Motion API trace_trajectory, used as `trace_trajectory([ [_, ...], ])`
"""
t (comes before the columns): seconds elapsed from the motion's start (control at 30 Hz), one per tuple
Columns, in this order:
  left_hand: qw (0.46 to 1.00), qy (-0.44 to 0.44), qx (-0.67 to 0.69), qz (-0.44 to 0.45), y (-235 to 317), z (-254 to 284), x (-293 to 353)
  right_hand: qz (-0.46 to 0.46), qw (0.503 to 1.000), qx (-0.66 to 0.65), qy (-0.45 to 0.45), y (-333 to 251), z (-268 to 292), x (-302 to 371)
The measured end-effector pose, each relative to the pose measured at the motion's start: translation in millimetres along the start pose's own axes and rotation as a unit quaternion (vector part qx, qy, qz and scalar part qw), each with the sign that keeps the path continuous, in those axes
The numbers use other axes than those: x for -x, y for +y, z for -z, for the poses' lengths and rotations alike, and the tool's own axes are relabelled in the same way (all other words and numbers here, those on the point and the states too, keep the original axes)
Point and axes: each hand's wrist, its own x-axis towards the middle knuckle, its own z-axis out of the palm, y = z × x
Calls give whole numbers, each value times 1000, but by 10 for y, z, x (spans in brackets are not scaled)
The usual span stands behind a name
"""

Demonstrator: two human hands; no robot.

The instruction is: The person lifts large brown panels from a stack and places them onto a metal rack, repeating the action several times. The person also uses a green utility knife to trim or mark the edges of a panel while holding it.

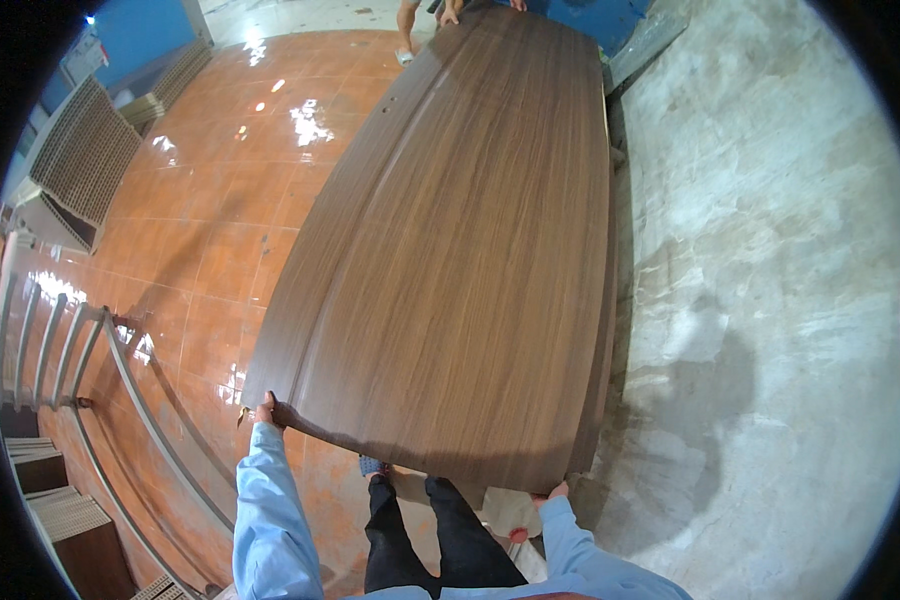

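Observation:
A long brown wood-grain door panel [460, 260] stretches away from me, with a small hole near its far left edge. At its near left corner my left hand [266, 408] is closed, the thumb on top and the other fingers hidden underneath. My right hand [550, 492] grips the near right corner from below, its fingers mostly out of sight. Another person's hand [451, 16] is on the far end of the panel. Along the right side, a second brown edge [602, 400] shows just beneath the panel.
Orange tiles [220, 230] cover the floor on the left. A grey metal rack [140, 380] stands at the lower left, near stacked ridged boards [75, 510]. More honeycomb-patterned boards [88, 150] lean at the far left. A pale mottled wall [770, 250] runs close along the right.

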Motion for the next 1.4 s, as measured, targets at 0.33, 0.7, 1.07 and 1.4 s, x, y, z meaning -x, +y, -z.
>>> trace_trajectory([
  [0.33,1000,13,-1,-25,118,-90,-44,-1,997,27,-74,46,-106,17],
  [0.7,996,51,-55,-46,235,-246,231,-14,997,23,-69,-65,-234,16],
  [1.07,984,98,-130,-73,817,-24,485,-42,996,47,-66,-48,-490,261],
  [1.4,994,23,-69,-85,-321,15,510,65,986,119,-94,-819,-441,624],
])
